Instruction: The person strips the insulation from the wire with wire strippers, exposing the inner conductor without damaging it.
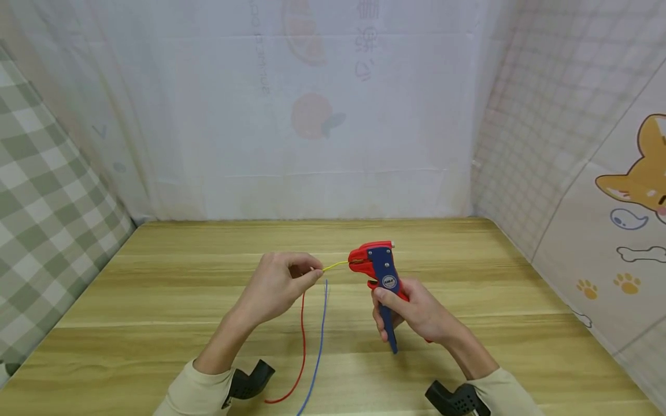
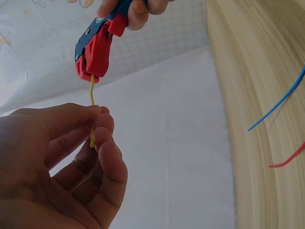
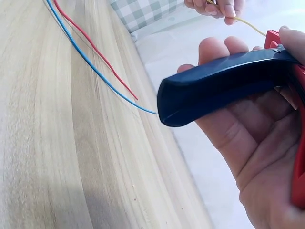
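Note:
A yellow wire [image 1: 335, 266] is pinched between the thumb and fingertips of my left hand [image 1: 283, 286]. Its short tail pokes out below the fingers in the left wrist view. The wire's other end runs into the red jaws of a wire stripper [image 1: 385, 266], which has a red and dark blue body. My right hand [image 1: 416, 309] grips the stripper's handles, thumb across the front and fingers wrapped behind. In the right wrist view the dark blue handle [image 3: 224, 86] lies across the fingers. Both hands are raised over the table.
A red wire [image 1: 303, 341] and a blue wire [image 1: 319, 346] lie on the wooden table [image 1: 156, 323], below and between the hands. A white curtain [image 1: 218, 144] hangs behind the table, with a green checked cloth [image 1: 47, 202] on the left and a patterned wall [image 1: 583, 202] on the right.

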Demonstrator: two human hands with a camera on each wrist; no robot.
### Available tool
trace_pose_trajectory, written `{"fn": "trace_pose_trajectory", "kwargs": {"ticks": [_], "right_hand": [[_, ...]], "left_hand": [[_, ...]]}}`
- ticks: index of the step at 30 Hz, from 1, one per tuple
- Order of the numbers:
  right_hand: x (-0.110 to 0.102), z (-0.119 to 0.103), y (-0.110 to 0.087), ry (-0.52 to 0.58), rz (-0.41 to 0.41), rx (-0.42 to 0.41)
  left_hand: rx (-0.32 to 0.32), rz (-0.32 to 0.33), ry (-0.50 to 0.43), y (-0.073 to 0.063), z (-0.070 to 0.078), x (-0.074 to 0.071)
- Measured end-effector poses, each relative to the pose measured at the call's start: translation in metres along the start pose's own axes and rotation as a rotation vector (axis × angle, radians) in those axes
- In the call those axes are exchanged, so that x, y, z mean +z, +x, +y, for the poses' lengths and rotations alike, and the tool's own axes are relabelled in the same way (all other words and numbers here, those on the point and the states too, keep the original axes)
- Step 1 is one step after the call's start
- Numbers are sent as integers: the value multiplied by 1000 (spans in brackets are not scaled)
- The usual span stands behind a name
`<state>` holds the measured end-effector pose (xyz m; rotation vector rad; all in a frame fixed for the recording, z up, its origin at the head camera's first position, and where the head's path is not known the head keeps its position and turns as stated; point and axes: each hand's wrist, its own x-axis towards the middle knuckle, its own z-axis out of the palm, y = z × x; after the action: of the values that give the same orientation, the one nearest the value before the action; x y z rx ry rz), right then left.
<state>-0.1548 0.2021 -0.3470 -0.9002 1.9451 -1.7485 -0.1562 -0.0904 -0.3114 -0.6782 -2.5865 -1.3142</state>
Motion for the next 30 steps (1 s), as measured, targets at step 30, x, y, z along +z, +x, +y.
{"fn": "trace_pose_trajectory", "kwargs": {"ticks": [30], "right_hand": [[7,6,3,-50,128,-25]], "left_hand": [[-12,-34,25,0,-2,-2]]}}
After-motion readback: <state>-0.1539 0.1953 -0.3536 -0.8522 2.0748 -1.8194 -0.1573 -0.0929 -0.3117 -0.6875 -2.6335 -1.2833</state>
